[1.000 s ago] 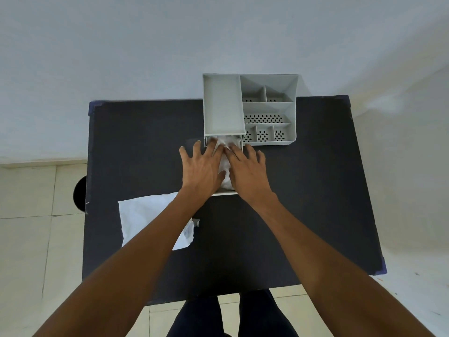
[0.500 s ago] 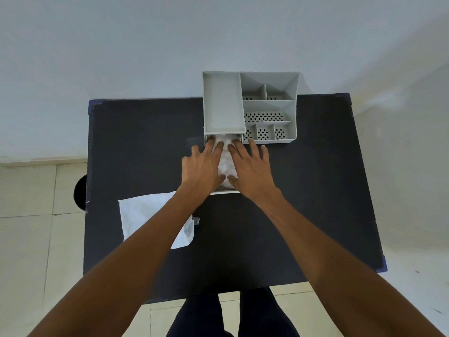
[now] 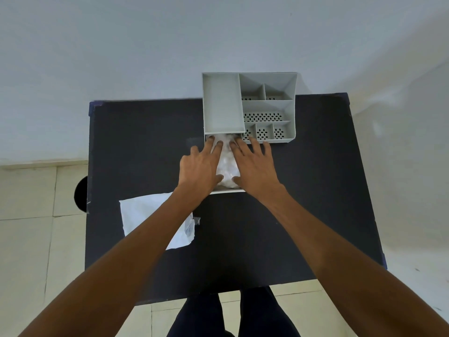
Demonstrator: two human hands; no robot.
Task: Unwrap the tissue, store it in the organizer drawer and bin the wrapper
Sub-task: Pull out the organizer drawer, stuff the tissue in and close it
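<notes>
Both hands, left [image 3: 198, 167] and right [image 3: 254, 166], flat, fingers spread, pressing tissue [image 3: 227, 164] into pulled-out drawer [image 3: 226, 190]; drawer mostly hidden. Wrapper [image 3: 143, 215] on counter [image 3: 145, 142].

Both bare forearms reach forward and converge toward the middle – the left hand [image 3: 198, 170] and right hand [image 3: 255, 170] lie palm-down, side by side with a narrow gap between them. Fingers are spread and extended forward, thumbs tucked inward toward each other – neither hand is curled into a grasp
</notes>
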